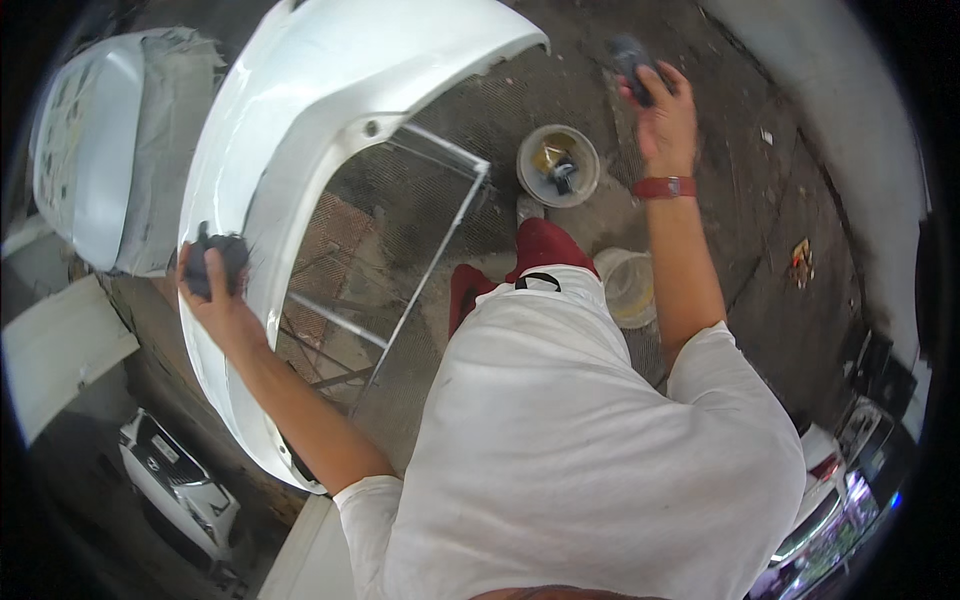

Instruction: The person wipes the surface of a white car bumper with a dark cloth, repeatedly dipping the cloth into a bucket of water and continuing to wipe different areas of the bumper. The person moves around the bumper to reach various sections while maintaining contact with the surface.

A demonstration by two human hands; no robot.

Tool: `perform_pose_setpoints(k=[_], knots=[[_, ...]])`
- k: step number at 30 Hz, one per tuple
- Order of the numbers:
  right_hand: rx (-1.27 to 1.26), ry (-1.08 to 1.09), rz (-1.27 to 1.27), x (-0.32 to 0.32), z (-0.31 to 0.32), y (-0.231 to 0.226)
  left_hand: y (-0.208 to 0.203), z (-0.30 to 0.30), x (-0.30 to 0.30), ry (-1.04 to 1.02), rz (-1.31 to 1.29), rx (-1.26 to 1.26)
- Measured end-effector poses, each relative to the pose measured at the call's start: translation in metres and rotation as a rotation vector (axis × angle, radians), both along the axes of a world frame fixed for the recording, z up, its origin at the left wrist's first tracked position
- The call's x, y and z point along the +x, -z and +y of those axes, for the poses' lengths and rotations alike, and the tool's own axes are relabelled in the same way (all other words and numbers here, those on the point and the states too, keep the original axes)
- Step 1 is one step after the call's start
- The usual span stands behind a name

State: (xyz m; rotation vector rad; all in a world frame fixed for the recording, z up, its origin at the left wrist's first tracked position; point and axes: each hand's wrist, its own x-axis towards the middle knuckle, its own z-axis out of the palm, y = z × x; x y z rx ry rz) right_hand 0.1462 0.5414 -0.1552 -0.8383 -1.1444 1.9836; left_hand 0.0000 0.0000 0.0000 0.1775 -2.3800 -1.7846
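Observation:
A glossy white car bumper (230, 150) rests on a metal frame stand (455, 215) to my left. My left hand (215, 290) presses a crumpled dark grey cloth (228, 258) against its surface, with the fingers curled over the cloth. Out to the right, my right hand (664, 115) is raised away from the bumper. Its fingers grip a dark oblong block (632, 72), smeared by motion, so its exact kind is unclear. Between the bumper and my right arm stands a pale bucket (590, 190) with a yellowish piece and a dark piece inside.
A second pale bucket (612, 312) stands beside my leg. Beyond the bumper lies a white car panel (105, 170), partly masked with paper. A white car (180, 480) is at the lower left. Colourful scraps (801, 262) lie on the dark floor near the right wall (870, 120).

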Motion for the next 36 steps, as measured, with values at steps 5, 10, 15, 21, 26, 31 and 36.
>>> perform_pose_setpoints(k=[5,10,15,21,26,31,36], knots=[[-0.120,0.229,-0.095,0.098,0.095,0.069,0.020,0.126,-0.018,0.269,-0.089,0.231],[-0.141,0.198,-0.158,0.138,0.083,0.074,0.057,0.256,0.019,0.614,-0.286,0.293],[-0.072,0.153,-0.008,0.136,0.065,0.074,0.115,0.334,0.039,0.962,-0.466,0.313],[-0.332,0.237,-0.103,0.124,0.045,0.116,0.188,0.397,0.082,0.952,-0.628,0.288],[-0.413,0.270,-0.244,0.130,0.058,0.198,0.313,0.409,0.107,0.853,-0.713,-0.062],[-0.579,0.192,-0.412,0.171,0.068,0.346,0.484,0.437,0.118,0.821,-0.778,-0.534],[-0.732,0.061,-0.660,0.198,0.051,0.453,0.655,0.499,0.116,0.485,-1.092,-0.229]])
